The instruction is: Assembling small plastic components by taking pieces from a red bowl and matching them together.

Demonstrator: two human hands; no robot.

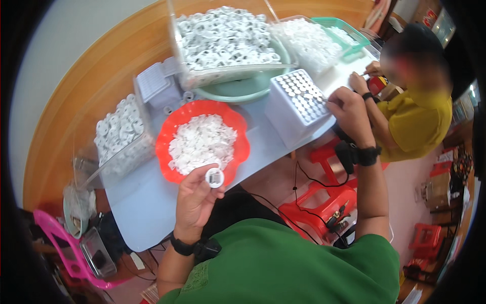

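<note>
My left hand (196, 198) pinches a small round white plastic piece (214, 177) with a dark opening in its face, held just over the near edge of a red scalloped bowl (244, 119). Loose white plastic bits (202, 144) fill that bowl. At the right, my right hand (348, 112) has its fingers bent together against the right corner of a tall white box (286, 109). Rows of small shiny round discs (302, 93) cover the top of this box. Whatever those fingertips hold, if anything, is hidden.
A clear bin (230, 68) of white ring-shaped parts rests on a pale green basin (238, 93). Another clear bin (126, 147) stands left. Beyond are a bag of white pieces (309, 45) and a green basket (349, 30). A person in yellow (422, 121) works at right, near red stools (324, 202).
</note>
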